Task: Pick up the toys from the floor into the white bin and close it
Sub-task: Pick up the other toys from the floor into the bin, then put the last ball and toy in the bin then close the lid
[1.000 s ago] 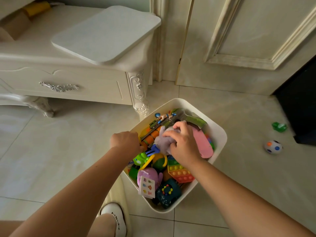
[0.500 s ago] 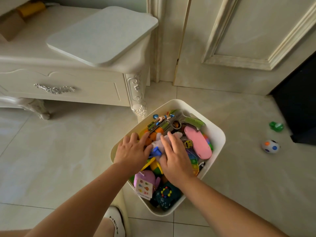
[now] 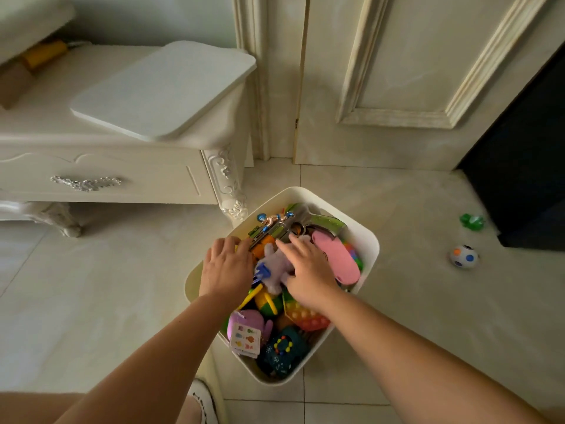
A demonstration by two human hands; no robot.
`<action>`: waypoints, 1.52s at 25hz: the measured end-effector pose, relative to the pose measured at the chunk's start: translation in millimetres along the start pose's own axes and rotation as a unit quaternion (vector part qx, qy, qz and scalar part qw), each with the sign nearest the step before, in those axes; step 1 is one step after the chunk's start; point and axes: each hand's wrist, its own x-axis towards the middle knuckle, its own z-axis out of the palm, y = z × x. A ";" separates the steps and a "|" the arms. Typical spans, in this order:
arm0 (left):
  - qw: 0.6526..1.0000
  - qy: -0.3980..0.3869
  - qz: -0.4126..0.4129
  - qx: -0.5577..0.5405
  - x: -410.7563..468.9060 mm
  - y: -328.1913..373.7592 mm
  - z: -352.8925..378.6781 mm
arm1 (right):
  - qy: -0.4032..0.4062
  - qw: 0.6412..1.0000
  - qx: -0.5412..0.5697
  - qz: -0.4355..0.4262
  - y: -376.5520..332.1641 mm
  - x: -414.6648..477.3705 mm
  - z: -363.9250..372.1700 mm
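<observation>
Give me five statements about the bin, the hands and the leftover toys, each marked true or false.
1. Both hands, left hand and right hand, press flat on toys in the white bin. True.
2. The bin's lid is already on. False: the bin is open, and a white board lies on the cabinet.
3. A spotted ball lies on the floor. True.
4. The green toy is inside the bin. False: it lies on the floor by the dark furniture.
5. The pink toy lies at the bin's left edge. False: right.
</observation>
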 end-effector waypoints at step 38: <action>0.522 -0.463 -0.302 -0.649 169.1 429.8 240.9 | 0.249 0.893 0.201 0.317 426.4 27.8 -82.9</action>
